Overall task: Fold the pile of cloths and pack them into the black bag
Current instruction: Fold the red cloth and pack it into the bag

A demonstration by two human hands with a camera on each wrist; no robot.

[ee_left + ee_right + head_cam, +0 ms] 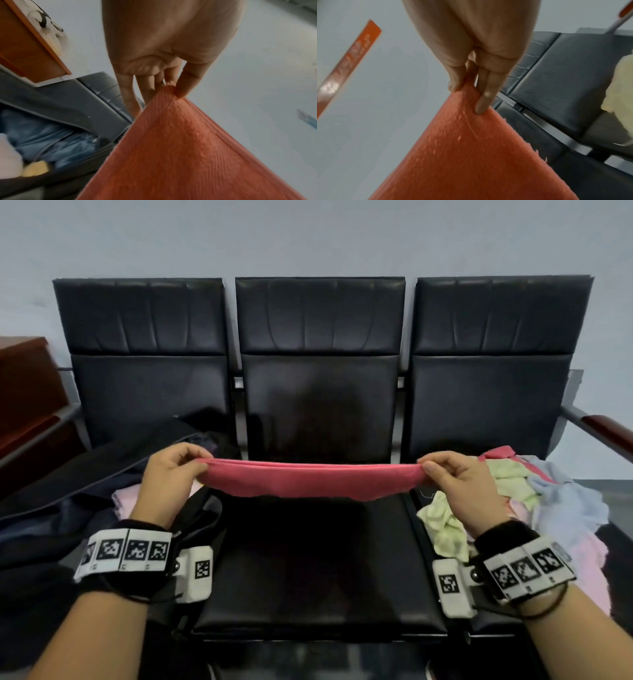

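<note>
A pink-red cloth (311, 478) hangs stretched in the air above the middle seat (318, 559), held at both ends. My left hand (178, 467) pinches its left corner between thumb and fingers; the left wrist view shows that cloth (180, 155) from underneath. My right hand (452, 477) pinches the right corner, and the cloth (471, 155) fills the right wrist view. The black bag (68, 491) lies open on the left seat with pale cloths inside. The pile of cloths (534, 498), green, blue and pink, sits on the right seat.
The three black seats form a bench against a pale wall (308, 234). A dark wooden cabinet (24, 392) stands at the far left. A wood-capped armrest (603, 433) juts out on the right. A crumpled green cloth (445, 525) lies at the pile's near edge.
</note>
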